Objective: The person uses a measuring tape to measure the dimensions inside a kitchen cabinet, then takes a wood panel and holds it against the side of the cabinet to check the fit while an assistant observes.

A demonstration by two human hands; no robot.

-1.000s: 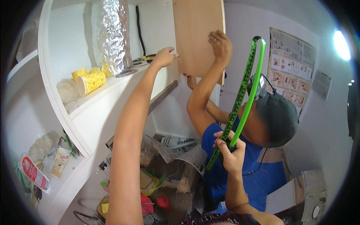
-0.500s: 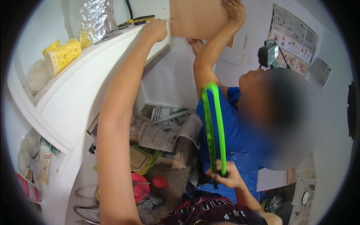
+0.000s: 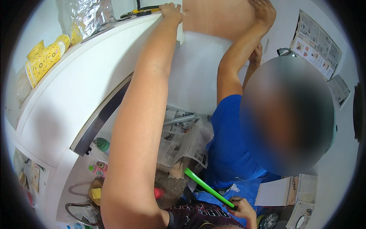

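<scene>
My left arm reaches up to the far end of a curved white shelf [image 3: 103, 57]. There my left hand [image 3: 171, 12] curls its fingers over the shelf edge, close beside a brown wooden board [image 3: 217, 17]. Low on the right, my right hand [image 3: 240, 208] is closed round the black handle of a bright green hacksaw [image 3: 207, 187]. Its green frame points up and left, away from my hand, and the blade cannot be made out. A co-worker in a blue shirt [image 3: 232, 141] has one hand [image 3: 265, 15] raised at the board and the other hand [image 3: 255, 53] below it.
Pliers with yellow-and-black handles [image 3: 141, 12], a foil bag [image 3: 89, 17] and yellow paper cups [image 3: 45, 61] sit on the shelf. Newspaper [image 3: 183, 141] with a metal strip [image 3: 179, 119] covers the surface below. Bottles [image 3: 101, 144] stand lower left. The co-worker is close on my right.
The hacksaw has swung down and left from near upright, and my right hand is lower. The co-worker's lower hand has shifted right, away from the board's lower edge. The view has shifted.
</scene>
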